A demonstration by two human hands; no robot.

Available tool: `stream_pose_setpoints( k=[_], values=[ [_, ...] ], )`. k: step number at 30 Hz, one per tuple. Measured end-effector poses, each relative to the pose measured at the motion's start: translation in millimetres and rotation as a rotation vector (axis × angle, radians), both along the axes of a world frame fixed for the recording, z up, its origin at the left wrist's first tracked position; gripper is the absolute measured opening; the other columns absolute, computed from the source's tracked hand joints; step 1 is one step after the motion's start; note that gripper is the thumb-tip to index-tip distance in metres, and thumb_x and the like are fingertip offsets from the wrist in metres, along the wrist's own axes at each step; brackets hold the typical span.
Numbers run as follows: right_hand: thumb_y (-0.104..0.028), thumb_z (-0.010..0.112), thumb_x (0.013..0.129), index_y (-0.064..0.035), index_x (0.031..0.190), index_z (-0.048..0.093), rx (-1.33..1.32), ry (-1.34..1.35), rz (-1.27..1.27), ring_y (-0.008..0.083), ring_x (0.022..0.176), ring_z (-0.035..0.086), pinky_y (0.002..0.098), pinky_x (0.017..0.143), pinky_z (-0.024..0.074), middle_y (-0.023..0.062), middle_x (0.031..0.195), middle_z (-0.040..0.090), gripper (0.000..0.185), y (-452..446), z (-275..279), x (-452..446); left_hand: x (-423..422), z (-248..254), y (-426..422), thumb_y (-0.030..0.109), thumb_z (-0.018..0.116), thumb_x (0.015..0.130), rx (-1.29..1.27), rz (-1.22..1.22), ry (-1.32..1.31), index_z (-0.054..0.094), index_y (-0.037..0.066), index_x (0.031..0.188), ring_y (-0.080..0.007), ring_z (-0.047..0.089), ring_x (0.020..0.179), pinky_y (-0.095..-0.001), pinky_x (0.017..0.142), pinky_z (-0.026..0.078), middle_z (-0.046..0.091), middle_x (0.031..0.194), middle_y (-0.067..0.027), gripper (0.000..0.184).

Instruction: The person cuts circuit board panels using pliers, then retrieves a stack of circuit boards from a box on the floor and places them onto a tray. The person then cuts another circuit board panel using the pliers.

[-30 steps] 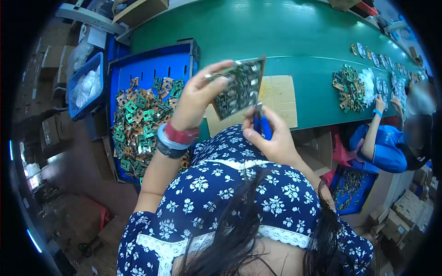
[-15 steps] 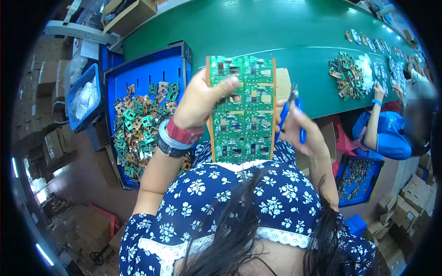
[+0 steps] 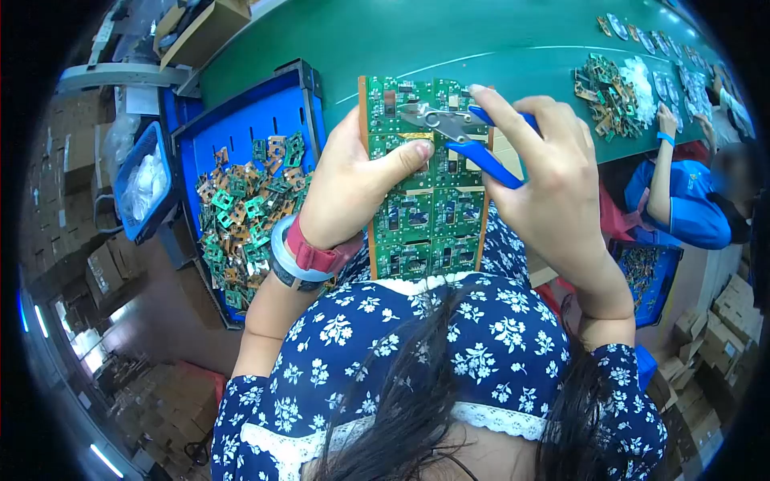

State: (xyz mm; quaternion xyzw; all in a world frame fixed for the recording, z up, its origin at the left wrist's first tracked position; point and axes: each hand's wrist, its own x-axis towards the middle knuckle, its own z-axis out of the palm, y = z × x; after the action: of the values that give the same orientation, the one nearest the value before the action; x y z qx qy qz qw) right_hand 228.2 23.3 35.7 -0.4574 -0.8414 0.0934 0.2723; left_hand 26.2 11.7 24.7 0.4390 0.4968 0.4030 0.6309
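Note:
A green circuit board panel [image 3: 419,212] with orange-brown side strips is held upright in front of my chest. My left hand [image 3: 353,180] grips its left edge, thumb across the front. In my right hand [image 3: 553,164] are cutting pliers with blue handles [image 3: 485,160], the fingers closed around them. The metal jaws [image 3: 425,116] lie over the upper middle of the panel. Whether the jaw tips are biting into the board I cannot tell. Small cut-outs and parts show across the panel.
To the left, a blue tray [image 3: 233,120] holds a heap of small boards [image 3: 241,212]; beyond it hangs a blue basket [image 3: 146,180] with white plastic. On the green table [image 3: 513,40] lies another board pile [image 3: 605,96]. A co-worker in blue [image 3: 682,200] sits at right.
My right hand has brought the pliers up and left, from beside the panel onto its upper front. My left hand still holds the panel, its thumb slightly lower.

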Motion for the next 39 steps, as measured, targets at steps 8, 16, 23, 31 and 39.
stream_pose_setpoints(
  k=[8,16,23,31,39],
  values=[
    [-0.009,0.073,0.068,-0.0127,0.12,0.06,0.035,-0.161,0.033,0.0265,0.088,0.055,0.0394,0.08,0.0418,0.0091,0.093,0.056,0.054,6,3,-11,-1,-3,-3,0.005,0.063,0.087,-0.017,0.024,-0.013,0.051,-0.001,0.115,-0.0112,0.06,0.088,-0.0264,0.078,0.05,0.063,0.101,-0.0054,0.032],
    [-0.008,0.071,0.069,-0.0131,0.12,0.06,0.036,-0.288,0.025,0.0269,0.087,0.054,0.0395,0.08,0.042,0.0097,0.092,0.054,0.052,5,14,-14,1,-6,-4,0.004,0.063,0.087,-0.001,0.023,0.015,0.052,-0.002,0.114,-0.0124,0.061,0.091,-0.0274,0.081,0.05,0.064,0.103,-0.0067,0.03],
    [-0.008,0.069,0.072,-0.0137,0.119,0.059,0.056,-0.381,-0.015,0.0265,0.085,0.053,0.0399,0.08,0.0413,0.0097,0.088,0.052,0.048,4,19,-18,4,-6,-2,0.003,0.063,0.085,0.039,0.055,0.072,0.054,-0.002,0.111,-0.0122,0.061,0.087,-0.027,0.077,0.05,0.065,0.099,-0.0066,0.028],
    [-0.009,0.067,0.075,-0.014,0.115,0.06,-0.005,-0.448,-0.035,0.0256,0.08,0.055,0.039,0.073,0.0431,0.0082,0.082,0.052,0.041,3,17,-21,1,-10,-3,0.005,0.064,0.084,0.031,0.045,0.136,0.054,-0.002,0.111,-0.0121,0.061,0.086,-0.0271,0.075,0.05,0.065,0.099,-0.0071,0.03],
    [-0.007,0.066,0.075,-0.0129,0.114,0.062,-0.042,-0.193,-0.054,0.0272,0.074,0.057,0.0398,0.066,0.0456,0.0092,0.078,0.054,0.04,8,9,-11,3,-10,0,0.006,0.063,0.085,-0.013,0.069,0.025,0.055,-0.002,0.111,-0.0116,0.06,0.084,-0.0266,0.075,0.049,0.064,0.097,-0.0061,0.028]
  ],
)
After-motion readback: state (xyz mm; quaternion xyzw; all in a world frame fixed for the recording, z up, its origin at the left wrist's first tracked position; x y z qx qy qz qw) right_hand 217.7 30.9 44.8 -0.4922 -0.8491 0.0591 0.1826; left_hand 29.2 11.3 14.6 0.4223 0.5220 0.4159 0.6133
